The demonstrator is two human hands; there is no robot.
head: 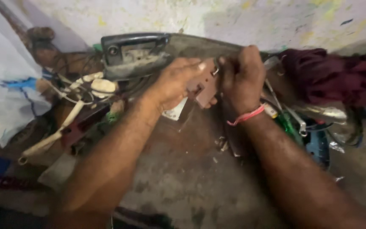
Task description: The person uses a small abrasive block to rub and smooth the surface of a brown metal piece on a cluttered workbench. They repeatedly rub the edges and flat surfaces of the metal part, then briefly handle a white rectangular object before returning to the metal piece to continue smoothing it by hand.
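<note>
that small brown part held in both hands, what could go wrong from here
1. The small brown part is pinched between the left hand and the right hand above a cluttered workbench; if it slips, it could vanish among the white cables and tools.
2. The right hand seems to press something thin and metallic into the part; a slip could jab the left fingers.
3. Dim light makes fine alignment harder.

Paint-flecked pale wall [276, 17], dim worn workbench [183, 178]
</note>
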